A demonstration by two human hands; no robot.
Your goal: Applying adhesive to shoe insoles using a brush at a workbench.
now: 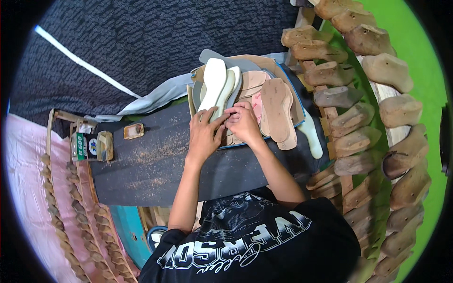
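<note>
An open cardboard box (297,108) on the dark table holds shoe insoles. White insoles (214,78) stand tilted at its left side, their lower ends under my hands. My left hand (205,134) lies over those lower ends with its fingers spread. Beside it, my right hand (243,123) has its fingers bent and drawn together, the tips close to my left fingers. What they pinch, if anything, is hidden. Tan insoles (277,106) lie to the right of my right hand, and grey ones (236,62) stick up at the back.
Wood shavings lie scattered over the dark table (165,181). At its left are a small tray (134,131) and a green and white can (89,146). Another white insole (310,137) lies right of the box. Racks of wooden shoe lasts (354,118) line the right side.
</note>
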